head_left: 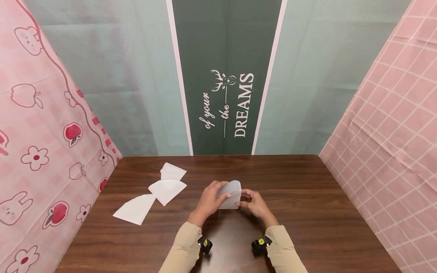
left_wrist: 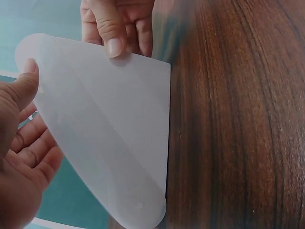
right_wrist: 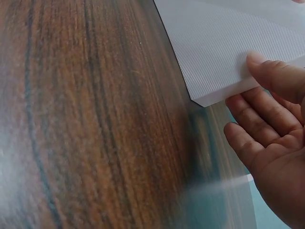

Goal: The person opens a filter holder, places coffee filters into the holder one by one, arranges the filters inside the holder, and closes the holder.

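Note:
A translucent white plastic holder (head_left: 231, 199), finely ribbed with rounded corners, stands upright with its straight bottom edge at the table. My left hand (head_left: 210, 200) grips its upper left part, thumb on the near face and fingers behind. From the opposite side my right hand (head_left: 255, 204) pinches the straight side edge low down. The right thumb (right_wrist: 274, 71) lies on the ribbed face in the right wrist view, with the other fingers behind the edge. In the left wrist view the holder (left_wrist: 105, 119) shows a long slanted edge.
Left of the hands, three white fan-shaped paper filters lie on the brown wooden table (head_left: 307, 212): one at the back (head_left: 172, 171), a middle filter (head_left: 167, 190) and a front filter (head_left: 134, 209). Printed curtains (head_left: 136, 76) hang behind and on both sides.

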A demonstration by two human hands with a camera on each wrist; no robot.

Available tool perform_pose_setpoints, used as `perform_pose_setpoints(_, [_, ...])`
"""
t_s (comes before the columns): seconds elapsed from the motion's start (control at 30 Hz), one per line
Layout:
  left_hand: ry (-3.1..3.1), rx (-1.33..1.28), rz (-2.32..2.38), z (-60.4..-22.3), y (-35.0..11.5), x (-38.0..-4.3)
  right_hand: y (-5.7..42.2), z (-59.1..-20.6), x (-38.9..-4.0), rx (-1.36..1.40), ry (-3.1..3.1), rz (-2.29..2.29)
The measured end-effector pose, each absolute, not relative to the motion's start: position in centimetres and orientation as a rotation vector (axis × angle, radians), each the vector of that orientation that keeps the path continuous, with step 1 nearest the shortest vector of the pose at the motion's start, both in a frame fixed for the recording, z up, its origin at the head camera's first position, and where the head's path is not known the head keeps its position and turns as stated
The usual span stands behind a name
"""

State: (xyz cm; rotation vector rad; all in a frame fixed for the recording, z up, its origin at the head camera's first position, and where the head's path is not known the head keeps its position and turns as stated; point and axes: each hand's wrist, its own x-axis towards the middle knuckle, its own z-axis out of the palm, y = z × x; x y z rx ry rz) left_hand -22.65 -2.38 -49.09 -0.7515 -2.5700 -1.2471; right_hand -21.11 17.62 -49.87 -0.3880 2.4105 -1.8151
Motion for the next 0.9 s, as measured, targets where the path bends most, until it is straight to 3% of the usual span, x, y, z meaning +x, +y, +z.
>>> perform_pose_setpoints(0.53, [-2.444, -0.737, -1.214, -49.1, -2.9, -22.3, 18.3, -53.4, -22.5, -0.414, 2.461, -1.818])
perform_pose_setpoints(0.9, [-2.423, -0.758, -1.140, -49.1, -3.8, -22.4, 17.6, -50.6, -21.2, -0.437, 2.450, -1.827])
